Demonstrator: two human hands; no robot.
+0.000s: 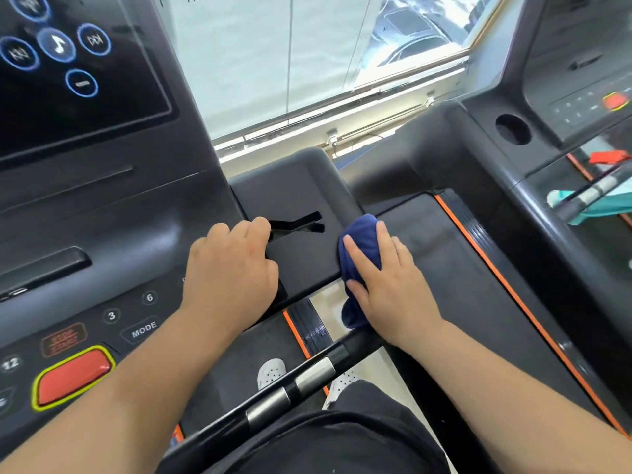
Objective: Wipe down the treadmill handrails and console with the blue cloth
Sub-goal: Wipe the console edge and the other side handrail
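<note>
Head view. Round cup holder [513, 129] on the neighbouring treadmill, dark inside; contents cannot be told. Side tray [294, 186] at right of the console [102, 206], forked slot cut in its floor. Left hand [229, 268] rests on the tray, knuckles up, fingers loosely bent, tips at the slot, holding nothing. Blue cloth [359, 248] is wadded against the tray's right edge, a tail hanging below. Right hand [390, 285] grips it, fingers curved over the wad, thumb clamped against its underside. Handrail [290, 388], black with silver bands, runs beneath both forearms. Readable on console: "MODE" [144, 330], numerals 3, 6, 12. Red button [71, 378], yellow-rimmed, lettering above it blurred.
</note>
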